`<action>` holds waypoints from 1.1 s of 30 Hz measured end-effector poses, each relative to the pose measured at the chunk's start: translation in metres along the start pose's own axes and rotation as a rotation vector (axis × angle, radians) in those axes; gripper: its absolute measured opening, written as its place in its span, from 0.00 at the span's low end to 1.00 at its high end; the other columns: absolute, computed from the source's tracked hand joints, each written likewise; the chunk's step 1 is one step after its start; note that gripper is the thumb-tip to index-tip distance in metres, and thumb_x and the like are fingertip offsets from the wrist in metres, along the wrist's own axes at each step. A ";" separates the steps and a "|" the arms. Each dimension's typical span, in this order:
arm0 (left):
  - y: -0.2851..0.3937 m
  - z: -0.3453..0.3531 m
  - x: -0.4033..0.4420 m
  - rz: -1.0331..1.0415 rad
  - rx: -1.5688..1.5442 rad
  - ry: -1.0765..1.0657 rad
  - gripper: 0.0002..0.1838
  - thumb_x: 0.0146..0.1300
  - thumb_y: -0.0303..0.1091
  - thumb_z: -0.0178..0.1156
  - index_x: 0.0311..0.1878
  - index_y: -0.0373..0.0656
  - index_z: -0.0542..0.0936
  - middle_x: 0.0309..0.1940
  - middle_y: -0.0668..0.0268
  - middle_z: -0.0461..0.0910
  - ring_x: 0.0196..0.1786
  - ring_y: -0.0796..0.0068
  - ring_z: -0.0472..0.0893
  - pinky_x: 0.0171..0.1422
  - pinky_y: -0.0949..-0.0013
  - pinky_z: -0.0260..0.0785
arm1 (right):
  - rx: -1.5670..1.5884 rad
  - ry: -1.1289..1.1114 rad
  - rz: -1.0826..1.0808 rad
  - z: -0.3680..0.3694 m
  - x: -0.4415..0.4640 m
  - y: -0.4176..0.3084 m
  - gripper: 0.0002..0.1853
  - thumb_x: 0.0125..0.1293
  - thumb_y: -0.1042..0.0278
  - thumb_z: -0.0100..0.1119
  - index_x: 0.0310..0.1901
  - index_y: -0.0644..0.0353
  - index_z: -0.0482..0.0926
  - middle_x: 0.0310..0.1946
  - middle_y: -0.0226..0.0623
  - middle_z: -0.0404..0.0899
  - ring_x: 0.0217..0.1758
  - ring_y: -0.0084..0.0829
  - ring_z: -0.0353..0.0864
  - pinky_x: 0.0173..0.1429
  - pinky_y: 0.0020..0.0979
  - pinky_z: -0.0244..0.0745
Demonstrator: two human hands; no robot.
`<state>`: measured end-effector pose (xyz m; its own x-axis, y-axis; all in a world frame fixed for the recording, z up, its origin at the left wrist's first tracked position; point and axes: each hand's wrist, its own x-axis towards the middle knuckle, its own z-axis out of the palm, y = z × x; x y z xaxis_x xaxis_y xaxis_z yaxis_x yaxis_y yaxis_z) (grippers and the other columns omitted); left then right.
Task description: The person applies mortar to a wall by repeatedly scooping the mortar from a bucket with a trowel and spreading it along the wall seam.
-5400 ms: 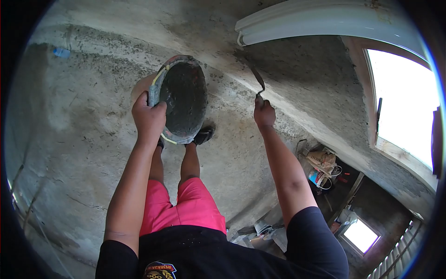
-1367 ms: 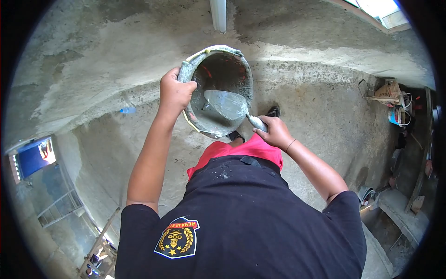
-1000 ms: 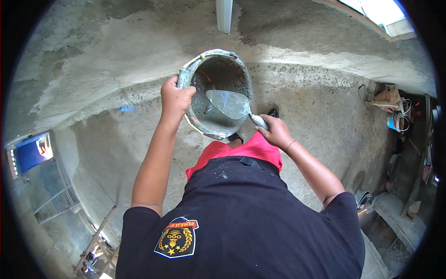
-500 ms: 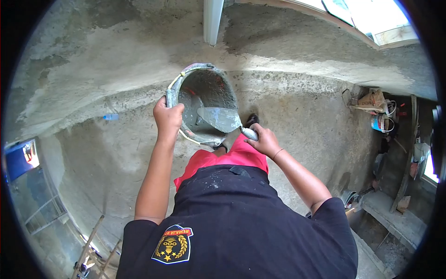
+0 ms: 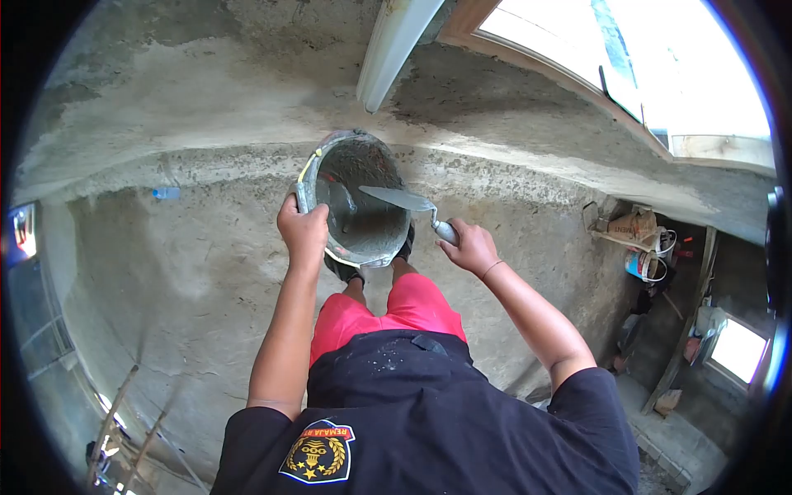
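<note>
A mortar-smeared bucket (image 5: 375, 161) is held up in front of me, tilted so that its inside shows. My left hand (image 5: 304, 233) grips its rim and handle on the left side. Grey wet mortar (image 5: 371, 227) coats the bucket's walls and lies inside. My right hand (image 5: 474, 249) is closed round the handle of a trowel (image 5: 400, 198). The blade points left across the bucket's mouth, its tip over the opening. I cannot tell whether the blade touches the bucket.
Ahead runs a rough cement wall (image 5: 247, 103) with a white pipe-like post (image 5: 396, 54) and a window frame (image 5: 561, 66). A plastic bottle (image 5: 167, 193) lies by the wall's foot. At right stand a cement bag (image 5: 634, 227) and paint bucket (image 5: 645, 266). Wooden poles (image 5: 111, 425) lean at lower left.
The trowel has lifted out of the bucket's mouth and its blade has turned more edge-on. The bucket sits slightly lower in view, and my view has shifted, showing more of the window.
</note>
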<state>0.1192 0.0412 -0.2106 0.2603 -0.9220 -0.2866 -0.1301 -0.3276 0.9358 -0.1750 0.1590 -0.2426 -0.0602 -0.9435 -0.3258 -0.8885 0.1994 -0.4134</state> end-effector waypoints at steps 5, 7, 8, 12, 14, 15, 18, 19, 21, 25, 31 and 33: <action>-0.011 0.021 0.004 0.003 -0.085 0.048 0.07 0.48 0.20 0.57 0.33 0.36 0.76 0.25 0.70 0.75 0.27 0.81 0.72 0.34 0.72 0.68 | -0.064 -0.046 -0.040 -0.024 0.034 0.010 0.16 0.60 0.54 0.65 0.45 0.53 0.78 0.33 0.48 0.83 0.37 0.53 0.83 0.42 0.51 0.77; -0.009 0.027 0.003 -0.050 -0.185 0.060 0.09 0.48 0.20 0.58 0.35 0.35 0.78 0.28 0.68 0.79 0.31 0.79 0.75 0.39 0.72 0.70 | -0.075 -0.042 -0.065 -0.027 0.046 0.017 0.16 0.60 0.52 0.65 0.44 0.53 0.78 0.32 0.47 0.83 0.37 0.53 0.83 0.41 0.50 0.77; -0.014 0.029 0.006 -0.055 -0.189 0.066 0.09 0.48 0.20 0.58 0.35 0.35 0.78 0.28 0.68 0.79 0.31 0.79 0.75 0.39 0.72 0.70 | -0.095 -0.047 -0.090 -0.031 0.052 0.019 0.17 0.61 0.52 0.65 0.44 0.53 0.78 0.32 0.47 0.83 0.37 0.52 0.83 0.41 0.50 0.77; -0.034 0.045 0.013 -0.062 -0.159 0.114 0.10 0.49 0.21 0.59 0.37 0.33 0.79 0.32 0.64 0.82 0.34 0.76 0.79 0.44 0.70 0.72 | -0.147 -0.091 -0.115 -0.041 0.071 0.029 0.18 0.63 0.49 0.63 0.44 0.54 0.78 0.32 0.47 0.83 0.37 0.52 0.83 0.41 0.49 0.77; -0.042 0.050 0.014 -0.058 -0.194 0.145 0.10 0.49 0.21 0.59 0.37 0.33 0.79 0.32 0.63 0.83 0.34 0.75 0.80 0.44 0.69 0.72 | -0.188 -0.119 -0.109 -0.043 0.076 0.029 0.18 0.64 0.48 0.61 0.44 0.55 0.78 0.32 0.47 0.83 0.37 0.52 0.83 0.41 0.49 0.77; -0.046 0.053 0.013 -0.056 -0.157 0.169 0.10 0.49 0.22 0.59 0.37 0.33 0.79 0.32 0.62 0.83 0.34 0.75 0.79 0.44 0.69 0.72 | -0.225 -0.143 -0.102 -0.046 0.082 0.030 0.19 0.65 0.48 0.60 0.45 0.55 0.78 0.32 0.48 0.83 0.37 0.53 0.83 0.42 0.50 0.76; -0.056 0.058 0.020 -0.061 -0.145 0.218 0.10 0.49 0.22 0.59 0.38 0.32 0.79 0.31 0.61 0.83 0.33 0.74 0.80 0.44 0.68 0.72 | -0.235 -0.144 -0.092 -0.059 0.089 0.031 0.19 0.66 0.47 0.58 0.45 0.56 0.77 0.33 0.48 0.84 0.38 0.53 0.83 0.44 0.50 0.76; -0.062 0.060 0.019 -0.080 -0.152 0.222 0.11 0.49 0.23 0.59 0.38 0.32 0.79 0.30 0.61 0.82 0.33 0.73 0.80 0.44 0.67 0.72 | -0.244 -0.152 -0.098 -0.063 0.094 0.034 0.19 0.66 0.47 0.58 0.45 0.56 0.77 0.33 0.48 0.84 0.38 0.53 0.83 0.44 0.50 0.76; -0.068 0.063 0.021 -0.141 -0.187 0.234 0.10 0.50 0.23 0.59 0.37 0.31 0.79 0.30 0.61 0.82 0.32 0.72 0.79 0.42 0.66 0.72 | -0.237 -0.148 -0.047 -0.069 0.102 0.041 0.19 0.67 0.47 0.57 0.46 0.56 0.77 0.34 0.49 0.84 0.39 0.54 0.83 0.45 0.50 0.76; -0.070 0.060 0.023 -0.072 -0.179 0.260 0.09 0.50 0.23 0.59 0.36 0.31 0.78 0.28 0.62 0.80 0.30 0.73 0.77 0.40 0.65 0.71 | -0.323 -0.100 -0.064 -0.068 0.133 0.058 0.22 0.69 0.45 0.53 0.45 0.59 0.77 0.35 0.52 0.84 0.41 0.56 0.82 0.47 0.52 0.76; -0.076 0.056 0.028 -0.148 -0.121 0.245 0.06 0.50 0.23 0.59 0.32 0.31 0.75 0.25 0.62 0.78 0.28 0.73 0.75 0.37 0.64 0.70 | -0.426 -0.158 0.018 -0.074 0.184 0.047 0.23 0.71 0.45 0.49 0.50 0.59 0.75 0.41 0.52 0.83 0.44 0.55 0.83 0.48 0.52 0.77; -0.076 0.055 0.029 -0.154 -0.131 0.253 0.06 0.50 0.23 0.59 0.31 0.31 0.74 0.25 0.61 0.78 0.27 0.73 0.75 0.37 0.63 0.70 | -0.444 -0.063 -0.149 -0.079 0.190 0.040 0.24 0.69 0.43 0.52 0.45 0.60 0.75 0.36 0.57 0.83 0.42 0.58 0.82 0.47 0.54 0.77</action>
<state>0.0837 0.0280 -0.3013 0.4987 -0.7780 -0.3820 0.0492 -0.4147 0.9086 -0.2580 -0.0336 -0.2543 0.0983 -0.9326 -0.3472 -0.9948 -0.0826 -0.0600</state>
